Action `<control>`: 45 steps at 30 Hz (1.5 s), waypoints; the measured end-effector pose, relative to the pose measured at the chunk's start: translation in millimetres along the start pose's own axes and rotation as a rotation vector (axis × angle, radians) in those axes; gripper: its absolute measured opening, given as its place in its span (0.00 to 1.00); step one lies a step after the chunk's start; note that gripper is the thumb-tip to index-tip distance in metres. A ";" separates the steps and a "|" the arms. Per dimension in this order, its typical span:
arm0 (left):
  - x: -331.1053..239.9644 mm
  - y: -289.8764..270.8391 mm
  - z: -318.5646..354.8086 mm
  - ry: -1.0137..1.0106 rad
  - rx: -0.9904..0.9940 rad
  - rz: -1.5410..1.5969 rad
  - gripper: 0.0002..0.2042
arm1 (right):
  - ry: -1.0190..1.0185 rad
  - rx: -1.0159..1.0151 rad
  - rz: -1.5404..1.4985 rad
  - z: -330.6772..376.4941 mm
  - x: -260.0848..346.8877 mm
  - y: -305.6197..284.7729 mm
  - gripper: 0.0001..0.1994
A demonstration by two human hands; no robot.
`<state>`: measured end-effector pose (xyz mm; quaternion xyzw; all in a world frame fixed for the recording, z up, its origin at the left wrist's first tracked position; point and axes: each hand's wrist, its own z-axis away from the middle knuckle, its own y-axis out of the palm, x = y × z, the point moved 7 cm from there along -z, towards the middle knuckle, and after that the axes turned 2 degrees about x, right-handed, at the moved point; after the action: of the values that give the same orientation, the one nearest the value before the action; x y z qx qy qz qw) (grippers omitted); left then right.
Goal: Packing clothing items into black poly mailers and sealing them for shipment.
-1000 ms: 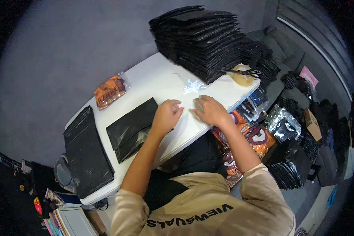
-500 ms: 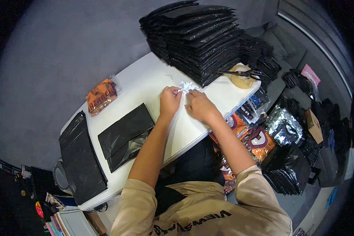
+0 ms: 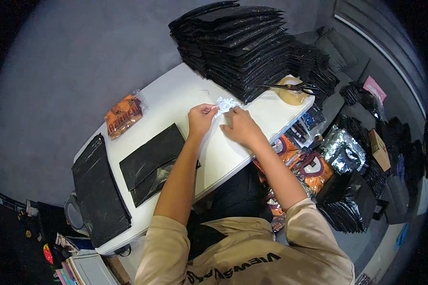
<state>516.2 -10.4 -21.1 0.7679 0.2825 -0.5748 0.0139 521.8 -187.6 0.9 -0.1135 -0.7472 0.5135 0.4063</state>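
Observation:
Between my hands on the white table lies a small crumpled, shiny whitish piece (image 3: 228, 103); its exact kind cannot be made out. My left hand (image 3: 201, 119) pinches its left edge between thumb and fingers. The fingertips of my right hand (image 3: 243, 127) rest on its near right side, with the thumb held apart from them. Left of my left forearm, a black plastic mailing bag (image 3: 150, 161) lies flat. Farther left is an orange garment in a clear bag (image 3: 124, 117).
A tall stack of black plastic packages (image 3: 233, 45) covers the table's far end. Beside it, scissors (image 3: 295, 87) rest on a tape roll (image 3: 292, 98). Flat black bags (image 3: 100, 190) lie at the left end. Bagged orange garments (image 3: 316, 172) and black packages (image 3: 349, 204) crowd the right.
My left hand has shifted slightly left, pulling at the whitish piece's edge, and a little more of the piece shows. My right hand stays nearly in place, its thumb a bit farther left.

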 end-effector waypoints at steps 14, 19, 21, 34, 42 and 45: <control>11.5 9.0 -1.2 -0.066 0.131 0.077 0.11 | 0.045 -0.208 -0.211 -1.9 -6.3 -16.9 0.23; 8.7 4.2 -1.8 -0.073 0.123 0.063 0.09 | 0.035 -0.264 -0.207 -6.2 -3.0 -21.1 0.23; 10.3 2.9 -2.0 -0.070 0.119 0.056 0.09 | 0.042 -0.301 -0.205 -8.3 2.5 -24.9 0.23; 4.0 3.6 1.0 -0.039 0.134 0.113 0.08 | 0.053 -0.406 -0.233 -28.5 -12.6 -30.8 0.07; 10.5 6.8 -2.4 -0.036 0.142 0.107 0.09 | 0.078 -0.424 -0.294 -20.7 -19.4 -40.7 0.08; 10.3 7.8 -4.3 -0.081 0.096 -0.033 0.11 | 0.098 -0.425 -0.328 -14.8 -23.4 -45.3 0.08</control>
<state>525.4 -11.1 -31.2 0.7390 0.2664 -0.6184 -0.0211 558.8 -211.6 30.5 -0.0984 -0.8260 0.2661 0.4870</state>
